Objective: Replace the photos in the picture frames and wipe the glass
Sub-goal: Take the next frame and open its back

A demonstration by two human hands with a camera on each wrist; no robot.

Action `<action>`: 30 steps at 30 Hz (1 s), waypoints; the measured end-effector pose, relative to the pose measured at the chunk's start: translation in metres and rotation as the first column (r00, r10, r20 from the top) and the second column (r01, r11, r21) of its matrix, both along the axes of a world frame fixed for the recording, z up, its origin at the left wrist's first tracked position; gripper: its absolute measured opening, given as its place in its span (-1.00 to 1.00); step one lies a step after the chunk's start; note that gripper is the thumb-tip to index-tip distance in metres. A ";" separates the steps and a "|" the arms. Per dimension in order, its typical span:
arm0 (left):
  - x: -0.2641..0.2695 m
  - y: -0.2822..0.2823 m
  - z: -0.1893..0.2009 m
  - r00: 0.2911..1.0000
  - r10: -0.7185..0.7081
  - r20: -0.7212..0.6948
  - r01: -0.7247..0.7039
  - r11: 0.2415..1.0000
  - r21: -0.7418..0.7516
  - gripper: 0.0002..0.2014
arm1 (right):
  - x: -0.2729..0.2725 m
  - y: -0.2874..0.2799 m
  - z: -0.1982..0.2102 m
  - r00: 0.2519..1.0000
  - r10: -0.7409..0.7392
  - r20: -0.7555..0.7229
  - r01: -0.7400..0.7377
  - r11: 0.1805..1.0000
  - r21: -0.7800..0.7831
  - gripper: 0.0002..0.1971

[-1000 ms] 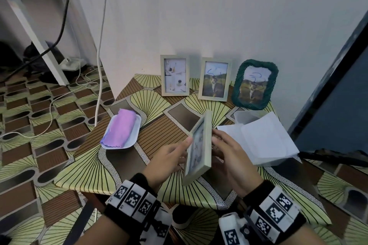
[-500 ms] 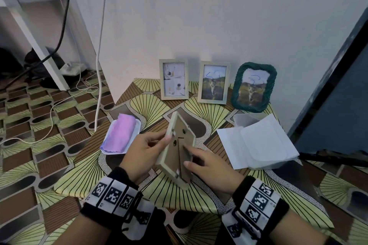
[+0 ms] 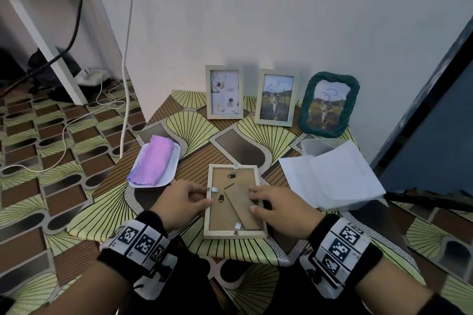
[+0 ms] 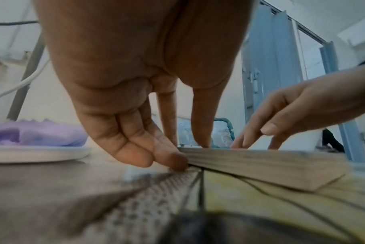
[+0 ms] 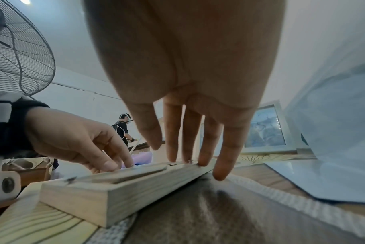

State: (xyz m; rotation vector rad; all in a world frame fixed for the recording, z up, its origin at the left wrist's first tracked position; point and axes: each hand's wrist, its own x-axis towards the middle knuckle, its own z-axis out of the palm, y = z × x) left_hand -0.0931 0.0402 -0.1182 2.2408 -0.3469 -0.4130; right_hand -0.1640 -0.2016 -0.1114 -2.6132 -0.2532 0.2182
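Face-down wooden picture frame [image 3: 234, 202] at lower centre, left hand [image 3: 179, 202] and right hand [image 3: 279, 206] resting straight-fingered on its edges, gripping nothing; likely to slide or scratch glass if tabs forced.

Face-down frame [image 3: 234, 202]: photo side hidden.

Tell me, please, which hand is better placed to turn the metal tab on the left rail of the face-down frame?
The left hand, probably: its fingertips rest beside the tab on the frame. The right hand lies across the stand on the opposite rail.
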 end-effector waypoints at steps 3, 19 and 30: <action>0.001 0.001 0.003 0.990 -0.036 0.134 0.012 0.984 0.178 -0.81 | 0.002 0.001 0.000 0.995 -0.068 0.069 0.064 0.996 0.062 -0.75; 0.038 -0.026 0.008 0.954 -0.177 0.244 0.061 0.906 0.420 -0.54 | 0.046 0.015 0.001 0.889 -0.421 -0.181 0.441 0.893 0.088 -0.82; 0.040 -0.029 0.004 0.954 -0.145 0.263 0.009 0.889 0.459 -0.75 | 0.053 0.018 0.004 0.828 -0.502 -0.249 0.541 0.832 0.121 -0.82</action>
